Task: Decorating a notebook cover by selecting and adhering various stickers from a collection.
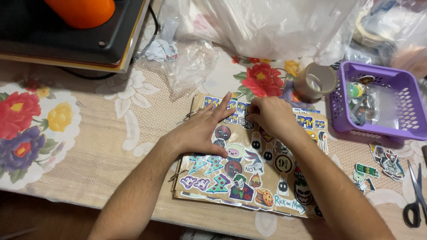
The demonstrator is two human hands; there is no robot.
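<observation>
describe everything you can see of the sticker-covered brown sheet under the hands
The brown sheet looks like kraft paper, lying flat on the floral tablecloth, almost fully covered with colourful cartoon stickers. Metal binder rings show along its left edge, with more sheets stacked beneath. The left hand presses flat on its upper left; the right hand pinches at a sticker near the top edge.

A brown ring-bound sticker album (pixel 249 178) lies open and flat on the floral tablecloth. Its page is crowded with colourful cartoon stickers (pixel 240 186), in rows near the top edge.
</observation>
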